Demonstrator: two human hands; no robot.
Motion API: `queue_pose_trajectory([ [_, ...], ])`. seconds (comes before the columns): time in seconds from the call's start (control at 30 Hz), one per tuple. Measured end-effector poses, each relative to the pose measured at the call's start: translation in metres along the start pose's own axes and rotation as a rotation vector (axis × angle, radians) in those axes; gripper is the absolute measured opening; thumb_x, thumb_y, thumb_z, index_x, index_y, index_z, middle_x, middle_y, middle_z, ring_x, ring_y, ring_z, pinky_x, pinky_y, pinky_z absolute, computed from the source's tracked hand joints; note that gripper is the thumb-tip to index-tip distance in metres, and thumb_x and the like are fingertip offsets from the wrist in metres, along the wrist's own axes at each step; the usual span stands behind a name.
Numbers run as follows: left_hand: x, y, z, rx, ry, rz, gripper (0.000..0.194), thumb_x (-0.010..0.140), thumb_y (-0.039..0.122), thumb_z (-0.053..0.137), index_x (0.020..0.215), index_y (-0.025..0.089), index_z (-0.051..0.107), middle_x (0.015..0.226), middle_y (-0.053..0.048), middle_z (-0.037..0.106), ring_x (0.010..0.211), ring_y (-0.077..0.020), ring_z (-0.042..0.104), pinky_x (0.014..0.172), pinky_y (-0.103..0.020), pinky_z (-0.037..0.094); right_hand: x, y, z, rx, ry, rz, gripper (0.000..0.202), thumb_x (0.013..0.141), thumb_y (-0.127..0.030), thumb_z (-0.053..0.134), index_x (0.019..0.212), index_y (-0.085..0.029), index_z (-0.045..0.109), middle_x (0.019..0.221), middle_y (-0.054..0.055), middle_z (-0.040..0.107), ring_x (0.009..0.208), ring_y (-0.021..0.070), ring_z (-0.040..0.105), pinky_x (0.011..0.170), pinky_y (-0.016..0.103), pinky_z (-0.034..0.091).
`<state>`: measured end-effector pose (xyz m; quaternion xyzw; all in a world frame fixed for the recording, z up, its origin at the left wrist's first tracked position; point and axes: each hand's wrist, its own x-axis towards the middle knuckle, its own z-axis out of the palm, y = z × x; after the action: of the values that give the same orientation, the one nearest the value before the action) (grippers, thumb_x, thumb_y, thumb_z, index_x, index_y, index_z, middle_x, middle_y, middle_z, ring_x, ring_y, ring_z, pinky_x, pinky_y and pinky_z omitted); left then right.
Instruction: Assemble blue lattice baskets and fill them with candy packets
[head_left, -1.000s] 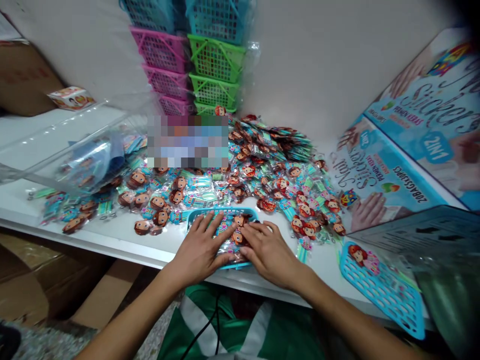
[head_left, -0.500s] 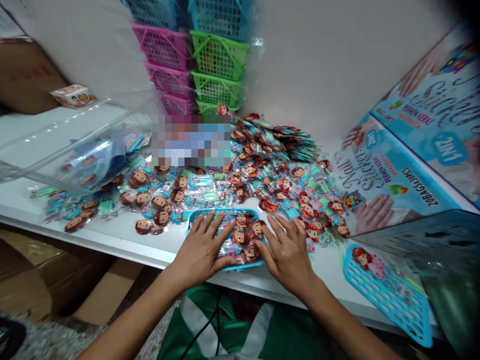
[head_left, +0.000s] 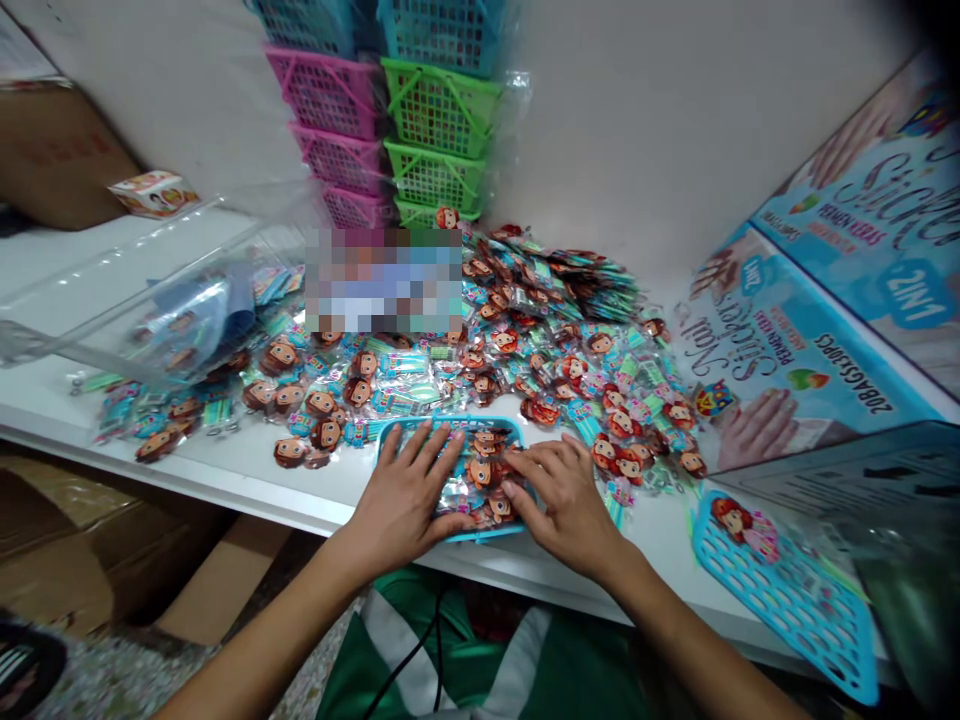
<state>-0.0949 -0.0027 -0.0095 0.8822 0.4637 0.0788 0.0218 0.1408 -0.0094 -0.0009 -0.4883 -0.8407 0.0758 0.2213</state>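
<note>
A blue plastic basket point(head_left: 495, 536) sits at the table's front edge, filled with small bags that have brown-haired doll heads point(head_left: 480, 472). Across its left side lies my left hand point(head_left: 401, 495), palm down with the fingers apart, resting on the bags and rim. My right hand point(head_left: 566, 505) is over the basket's right side, its fingers bent and its fingertips touching the doll-head bags. The fingers of this hand are slightly apart and grip nothing that I can see. Part of the basket's contents is hidden under both hands.
Many doll bags point(head_left: 360, 375) are heaped behind the basket. Pink baskets point(head_left: 330, 95) and green baskets point(head_left: 442, 110) stand stacked at the back. A clear plastic container point(head_left: 97, 290) is at left, printed boxes point(head_left: 810, 350) at right, and a blue perforated tray point(head_left: 787, 600) at front right.
My right hand has moved slightly left, further over the basket, and its fingers have bent and drawn closer together. My left hand has stayed nearly in place.
</note>
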Motion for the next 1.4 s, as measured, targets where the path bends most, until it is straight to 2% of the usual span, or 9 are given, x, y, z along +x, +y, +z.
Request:
queue_pose_trajectory([
  [0.27,0.001,0.000,-0.002,-0.023,-0.001,-0.014,0.088,0.081,0.073,0.032,0.145,0.012,0.028,0.148,-0.015,0.037,0.136,-0.0355,0.029,0.111,-0.057,0.011,0.007,0.005,-0.006,0.055,-0.079,-0.159,0.027,0.089,-0.018,0.050,0.113,-0.023,0.063,0.105,0.007,0.065,0.101,0.0234,0.051,0.091,0.042,0.036],
  [0.5,0.000,0.000,-0.004,-0.016,0.010,-0.004,0.086,0.082,0.072,0.032,0.146,0.016,0.026,0.148,-0.014,0.037,0.140,-0.0335,0.024,0.112,-0.060,0.000,0.014,0.003,0.004,0.116,-0.160,-0.194,0.037,0.092,-0.013,0.046,0.126,-0.025,0.055,0.114,0.006,0.067,0.104,0.0204,0.054,0.089,0.040,0.034],
  [0.7,0.001,-0.001,-0.003,-0.009,-0.042,0.023,0.082,0.082,0.071,0.034,0.144,0.018,0.031,0.147,-0.016,0.038,0.138,-0.0336,0.028,0.111,-0.057,0.017,0.012,0.007,-0.002,-0.095,-0.102,-0.160,0.032,0.089,-0.017,0.051,0.119,-0.023,0.060,0.117,0.005,0.066,0.105,0.0237,0.052,0.096,0.045,0.029],
  [0.9,0.000,0.000,-0.002,0.005,-0.031,0.034,0.080,0.083,0.071,0.033,0.144,0.019,0.031,0.146,-0.017,0.039,0.138,-0.0342,0.028,0.111,-0.060,0.012,0.022,0.000,0.004,-0.234,-0.216,-0.080,0.021,0.088,-0.014,0.053,0.102,-0.020,0.067,0.098,0.006,0.071,0.091,0.0251,0.051,0.080,0.041,0.033],
  [1.0,0.000,-0.001,-0.002,0.003,-0.036,0.030,0.079,0.084,0.070,0.033,0.144,0.019,0.032,0.146,-0.016,0.038,0.138,-0.0339,0.029,0.111,-0.059,0.015,0.027,0.003,0.001,-0.206,-0.280,-0.091,0.021,0.086,-0.014,0.054,0.102,-0.018,0.067,0.098,0.006,0.071,0.093,0.0255,0.051,0.080,0.040,0.034],
  [1.1,0.000,-0.001,-0.003,-0.011,-0.035,0.032,0.077,0.084,0.069,0.033,0.143,0.020,0.035,0.146,-0.016,0.039,0.137,-0.0332,0.030,0.110,-0.056,0.019,0.021,0.012,-0.006,-0.130,-0.201,-0.109,0.024,0.092,-0.022,0.050,0.111,-0.021,0.065,0.110,0.006,0.067,0.097,0.0240,0.050,0.085,0.040,0.034],
  [1.2,0.000,-0.001,-0.004,-0.022,-0.025,0.035,0.076,0.083,0.069,0.034,0.141,0.020,0.037,0.145,-0.016,0.041,0.136,-0.0332,0.032,0.110,-0.054,0.022,0.013,0.021,-0.010,-0.115,-0.124,-0.065,0.023,0.094,-0.026,0.048,0.104,-0.023,0.068,0.107,0.008,0.065,0.096,0.0235,0.051,0.083,0.039,0.036],
  [1.33,0.000,-0.001,-0.005,-0.025,-0.035,0.033,0.074,0.084,0.069,0.034,0.140,0.020,0.039,0.144,-0.016,0.042,0.136,-0.0336,0.032,0.109,-0.055,0.022,0.014,0.029,-0.019,-0.070,-0.209,-0.061,0.021,0.090,-0.025,0.053,0.100,-0.026,0.071,0.106,0.008,0.064,0.099,0.0244,0.054,0.083,0.040,0.039],
  [1.4,0.000,-0.001,-0.005,-0.026,-0.039,0.035,0.072,0.085,0.067,0.034,0.140,0.021,0.039,0.144,-0.015,0.042,0.136,-0.0335,0.033,0.109,-0.055,0.022,0.021,0.033,-0.027,0.044,-0.180,-0.030,0.022,0.091,-0.026,0.051,0.103,-0.026,0.070,0.106,0.007,0.066,0.100,0.0228,0.056,0.086,0.040,0.041],
])
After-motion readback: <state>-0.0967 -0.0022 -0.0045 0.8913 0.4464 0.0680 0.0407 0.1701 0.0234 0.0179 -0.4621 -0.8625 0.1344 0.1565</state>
